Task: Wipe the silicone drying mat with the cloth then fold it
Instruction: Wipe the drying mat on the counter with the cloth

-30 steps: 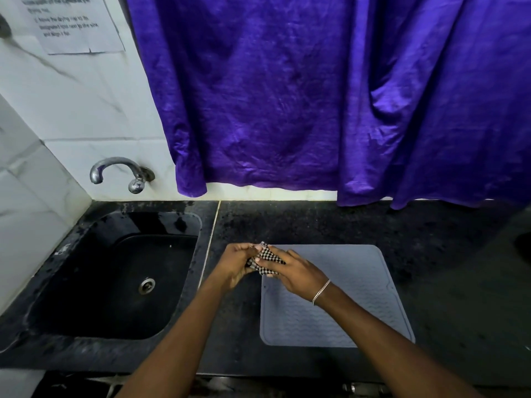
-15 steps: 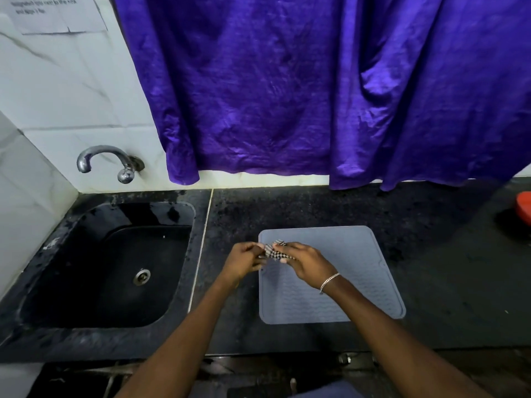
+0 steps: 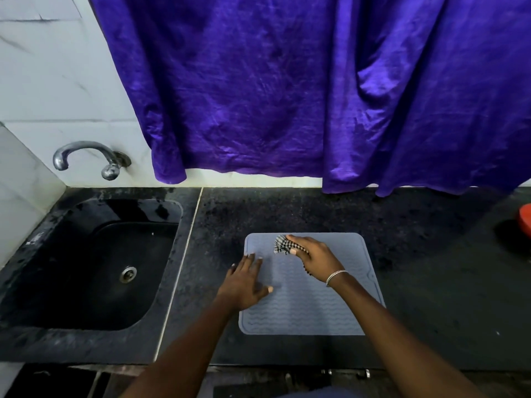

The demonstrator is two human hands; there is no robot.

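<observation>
A grey silicone drying mat (image 3: 339, 305) with wavy ridges lies flat on the black counter. My right hand (image 3: 317, 258) presses a bunched black-and-white checked cloth (image 3: 283, 245) onto the mat near its far edge, fingers closed over it. My left hand (image 3: 245, 280) lies flat, fingers spread, on the mat's left edge, partly on the counter. A bracelet sits on my right wrist.
A black sink (image 3: 94, 265) is set into the counter (image 3: 431, 282) to the left, with a metal tap (image 3: 86, 156) on the tiled wall above. A purple curtain (image 3: 316, 90) hangs behind the counter. A red object (image 3: 524, 222) sits at the far right edge.
Both hands held the cloth together above the mat's left corner. Now my left hand has let go and rests flat on the mat, while my right hand has carried the cloth down onto the mat.
</observation>
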